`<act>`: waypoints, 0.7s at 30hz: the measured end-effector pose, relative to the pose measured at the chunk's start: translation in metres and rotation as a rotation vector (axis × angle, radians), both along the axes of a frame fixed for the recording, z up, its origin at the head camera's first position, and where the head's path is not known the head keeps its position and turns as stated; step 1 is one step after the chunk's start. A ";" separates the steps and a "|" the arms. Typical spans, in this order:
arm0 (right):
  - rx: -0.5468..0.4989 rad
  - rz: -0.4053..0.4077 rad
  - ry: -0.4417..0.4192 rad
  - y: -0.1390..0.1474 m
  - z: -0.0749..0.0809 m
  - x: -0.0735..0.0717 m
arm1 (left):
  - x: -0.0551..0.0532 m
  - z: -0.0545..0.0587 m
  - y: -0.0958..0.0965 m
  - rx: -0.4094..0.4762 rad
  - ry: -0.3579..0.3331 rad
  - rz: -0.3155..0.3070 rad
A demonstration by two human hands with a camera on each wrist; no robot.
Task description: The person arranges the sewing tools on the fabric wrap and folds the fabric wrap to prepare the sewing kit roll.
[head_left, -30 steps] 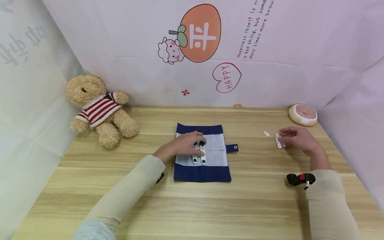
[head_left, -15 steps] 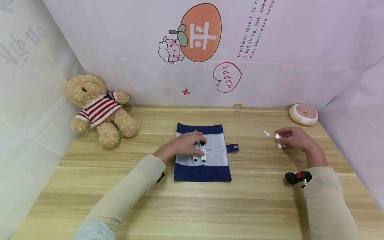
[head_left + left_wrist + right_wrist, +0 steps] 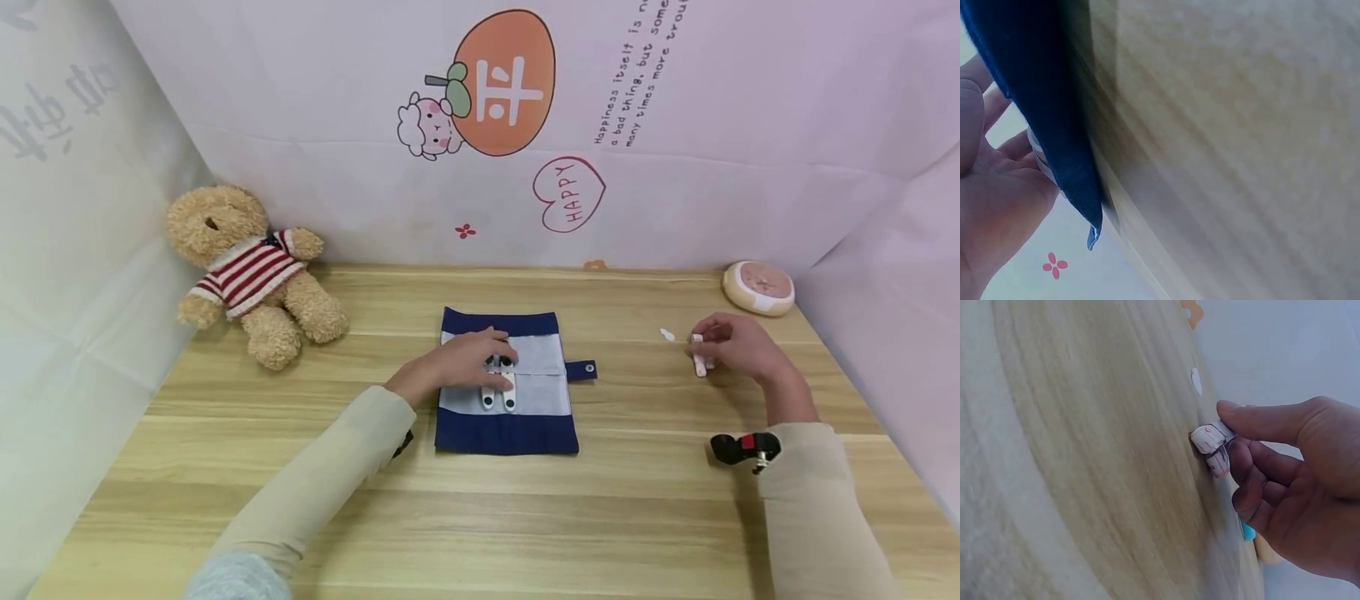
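Observation:
My left hand (image 3: 472, 357) rests over an unfolded navy case (image 3: 507, 437) with a grey-white lining. Thumb and fingers are spread around two slim white pieces (image 3: 509, 402) with black dots, standing side by side in the lining; their upper parts are partly hidden. In the left wrist view, the case's edge covers part of that hand. Far to the right, my right hand (image 3: 738, 343) pinches a small white piece with pink marks (image 3: 1210, 439) between thumb and fingertips. A second such piece (image 3: 1219, 464) lies right beside it; whether the two are joined, I cannot tell.
A small white flat piece (image 3: 667, 334) lies left of the right hand. Behind that hand sits a rounded cream-coloured object (image 3: 759, 288). A teddy bear (image 3: 251, 275) leans in the back left corner. The case's snap strap (image 3: 581, 370) points right. White printed sheets wall the table.
My right hand has shifted slightly left and keeps its fingers on the small white piece, which has turned a little. The left hand and the case have stayed in place.

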State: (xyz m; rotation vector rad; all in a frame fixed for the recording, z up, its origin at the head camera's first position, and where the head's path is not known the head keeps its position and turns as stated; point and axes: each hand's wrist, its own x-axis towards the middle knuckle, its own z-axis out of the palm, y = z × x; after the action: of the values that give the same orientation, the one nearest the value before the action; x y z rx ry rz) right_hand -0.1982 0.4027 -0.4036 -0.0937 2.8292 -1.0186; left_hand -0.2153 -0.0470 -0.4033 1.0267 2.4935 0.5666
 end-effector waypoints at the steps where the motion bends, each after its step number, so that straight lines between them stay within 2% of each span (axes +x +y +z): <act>1: -0.005 -0.009 0.002 0.000 0.000 0.000 | 0.000 0.000 0.000 -0.001 -0.001 -0.001; 7: -0.061 -0.062 0.020 -0.001 0.006 0.005 | 0.001 0.002 0.000 -0.011 0.003 -0.010; 16: -0.363 -0.093 -0.013 -0.002 0.007 0.003 | -0.001 0.003 0.001 -0.032 -0.003 -0.033; 21: -0.441 -0.105 -0.010 -0.011 0.007 0.000 | 0.001 0.006 0.003 -0.053 0.002 -0.047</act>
State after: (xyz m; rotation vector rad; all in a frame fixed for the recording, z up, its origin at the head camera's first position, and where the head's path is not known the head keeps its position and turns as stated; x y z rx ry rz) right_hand -0.1982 0.3919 -0.3968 0.0176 2.5713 -1.6427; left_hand -0.2144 -0.0438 -0.3977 1.0627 2.4657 0.4837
